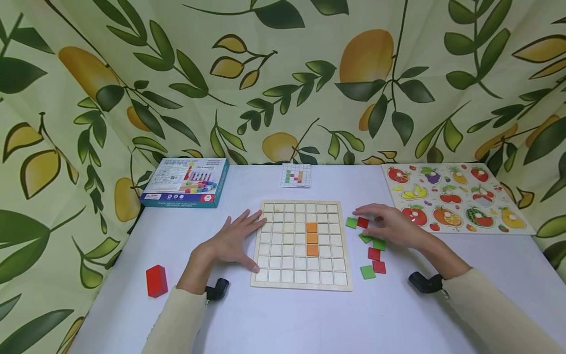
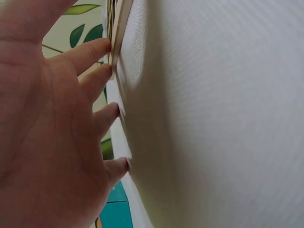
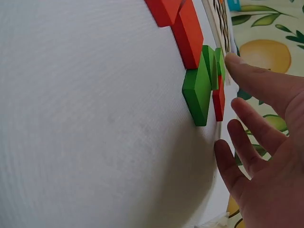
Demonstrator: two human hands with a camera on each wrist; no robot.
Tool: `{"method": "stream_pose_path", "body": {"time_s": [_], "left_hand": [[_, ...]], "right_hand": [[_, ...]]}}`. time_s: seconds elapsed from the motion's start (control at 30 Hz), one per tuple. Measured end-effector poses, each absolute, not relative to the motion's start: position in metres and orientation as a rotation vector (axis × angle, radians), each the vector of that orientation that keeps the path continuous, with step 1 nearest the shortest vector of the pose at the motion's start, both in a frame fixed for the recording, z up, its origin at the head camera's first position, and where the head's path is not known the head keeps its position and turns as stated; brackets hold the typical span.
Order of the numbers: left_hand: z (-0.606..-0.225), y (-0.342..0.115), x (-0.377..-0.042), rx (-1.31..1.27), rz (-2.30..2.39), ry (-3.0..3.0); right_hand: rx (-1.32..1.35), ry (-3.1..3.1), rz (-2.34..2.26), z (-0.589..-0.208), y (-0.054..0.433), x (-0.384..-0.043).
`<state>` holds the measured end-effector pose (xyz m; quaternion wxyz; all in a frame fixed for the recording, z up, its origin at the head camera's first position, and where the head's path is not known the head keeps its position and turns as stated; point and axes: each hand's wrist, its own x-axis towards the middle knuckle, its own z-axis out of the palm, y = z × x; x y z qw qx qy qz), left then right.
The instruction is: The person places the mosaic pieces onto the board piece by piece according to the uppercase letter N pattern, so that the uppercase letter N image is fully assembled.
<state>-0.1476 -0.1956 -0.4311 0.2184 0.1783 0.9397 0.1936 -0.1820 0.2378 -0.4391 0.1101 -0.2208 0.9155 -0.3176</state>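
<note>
A wooden grid board (image 1: 300, 282) lies flat on the table, with three orange square tiles (image 1: 312, 238) in one column of its cells. My left hand (image 1: 232, 238) has its fingers spread, and the thumb and fingertips touch the board's left edge. To the right of the board lie several loose tiles, among them a red tile (image 1: 362, 222) and a green tile (image 1: 368, 272). Over the far tiles hovers my right hand (image 1: 391, 225), its fingers loosely bent. In the right wrist view the thumb (image 3: 261, 80) is close to a green tile (image 3: 198, 92), with nothing pinched.
Behind the board lies a small pattern card (image 1: 296, 175) with coloured squares. A boxed toy set (image 1: 185, 182) is at the back left, a fruit picture board (image 1: 455, 199) at the back right. A red block (image 1: 156, 281) stands left of my left arm. Patterned cloth hangs behind the table.
</note>
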Motion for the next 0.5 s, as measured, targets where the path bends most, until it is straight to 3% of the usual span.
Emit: {"method": "stream_pose_path", "body": {"time_s": [0.5], "left_hand": [[-0.4296,-0.1957,-0.1464,0.483,0.540,2.597]], "right_hand": [[-0.625,2.703,-0.932,-0.4463,0.2383,-0.1836]]}}
